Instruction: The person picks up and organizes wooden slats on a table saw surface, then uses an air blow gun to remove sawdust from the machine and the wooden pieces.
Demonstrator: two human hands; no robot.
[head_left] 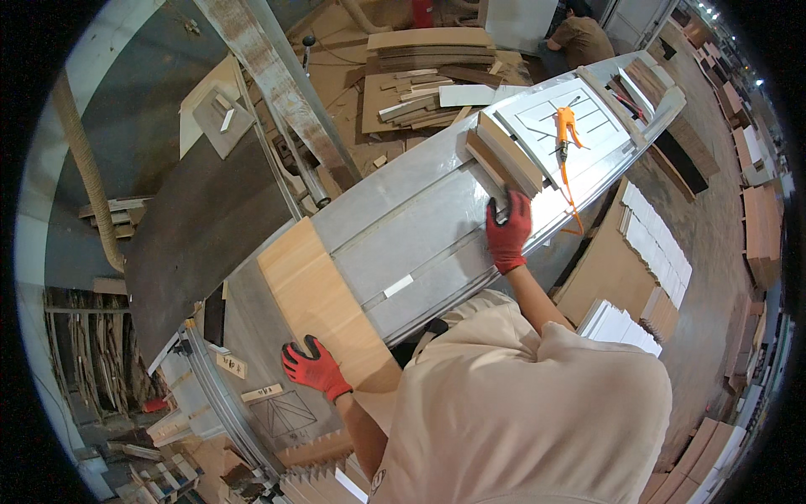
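My left hand (316, 368), in a red and black glove, lies beside the near left edge of a pale wooden board (323, 294). Its fingers are spread, with the thumb close to that edge. The board lies across the grey metal machine table (403, 223). Farther right, my right hand (510, 233), gloved alike, is at the near end of a stack of narrow boards (506, 157). Its thumb and fingers curl around a greyish piece there, too blurred to name. A small white strip (398, 286) rests on the table between my hands.
An orange air gun (567, 133) with a coiled hose lies on a white panel (525, 105). A metal beam (281, 88) stands at the upper left. Wood offcuts (428, 92) are piled beyond the table. Stacked boards (617, 252) stand at right. Another person (579, 42) crouches far back.
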